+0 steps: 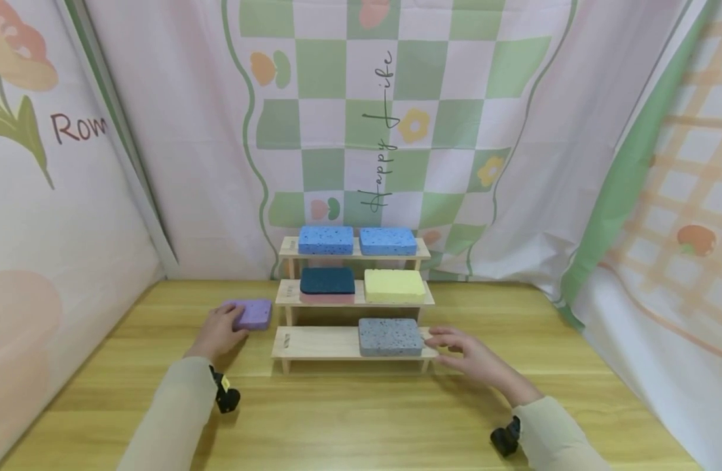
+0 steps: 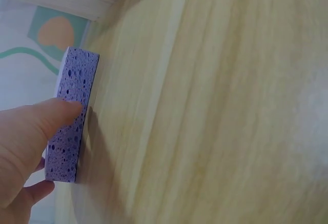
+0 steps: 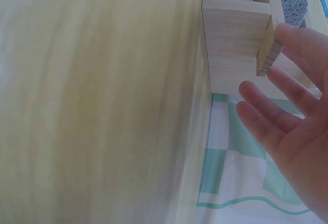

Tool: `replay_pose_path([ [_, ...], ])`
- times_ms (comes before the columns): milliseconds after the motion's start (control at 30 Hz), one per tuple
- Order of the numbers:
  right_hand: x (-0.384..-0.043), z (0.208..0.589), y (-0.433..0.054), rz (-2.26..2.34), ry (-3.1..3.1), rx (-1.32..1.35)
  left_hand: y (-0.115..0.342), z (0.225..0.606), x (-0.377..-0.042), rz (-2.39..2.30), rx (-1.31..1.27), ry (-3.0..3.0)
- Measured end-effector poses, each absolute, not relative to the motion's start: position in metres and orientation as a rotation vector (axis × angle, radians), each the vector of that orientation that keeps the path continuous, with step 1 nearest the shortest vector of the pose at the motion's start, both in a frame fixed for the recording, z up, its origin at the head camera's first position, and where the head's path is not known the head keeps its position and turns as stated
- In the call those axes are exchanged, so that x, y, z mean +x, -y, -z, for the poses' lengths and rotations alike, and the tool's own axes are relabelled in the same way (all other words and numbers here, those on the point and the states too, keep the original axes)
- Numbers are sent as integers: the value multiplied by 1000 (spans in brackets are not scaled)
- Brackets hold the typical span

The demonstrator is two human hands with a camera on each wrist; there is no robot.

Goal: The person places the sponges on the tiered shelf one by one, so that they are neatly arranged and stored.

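A purple sponge is at the left of a wooden three-step rack. My left hand grips it; in the left wrist view the thumb presses one long side of the sponge, while the other fingers go behind it, partly hidden. On the bottom step's right half sits a grey speckled sponge. Beside that step's right end is my right hand, its fingers loosely extended and holding nothing. The right wrist view shows the fingers by the step's end; whether they touch it, I cannot tell.
Two blue sponges, one left and one right, lie on the top step. The middle step bears a dark blue and pink sponge and a yellow sponge. Printed curtains enclose the wooden table.
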State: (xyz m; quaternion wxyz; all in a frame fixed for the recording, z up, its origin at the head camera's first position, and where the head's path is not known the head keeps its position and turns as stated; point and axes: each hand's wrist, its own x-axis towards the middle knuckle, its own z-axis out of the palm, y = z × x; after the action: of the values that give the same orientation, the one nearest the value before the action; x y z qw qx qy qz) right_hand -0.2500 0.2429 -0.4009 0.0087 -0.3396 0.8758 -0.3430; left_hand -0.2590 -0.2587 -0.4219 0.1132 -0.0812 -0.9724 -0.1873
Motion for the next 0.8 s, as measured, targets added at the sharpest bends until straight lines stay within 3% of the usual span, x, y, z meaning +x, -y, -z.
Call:
replay_pose_path([
  [800,-248,400,-243,1056,-2749,-1068,258,424,-257,610,-211,2825],
])
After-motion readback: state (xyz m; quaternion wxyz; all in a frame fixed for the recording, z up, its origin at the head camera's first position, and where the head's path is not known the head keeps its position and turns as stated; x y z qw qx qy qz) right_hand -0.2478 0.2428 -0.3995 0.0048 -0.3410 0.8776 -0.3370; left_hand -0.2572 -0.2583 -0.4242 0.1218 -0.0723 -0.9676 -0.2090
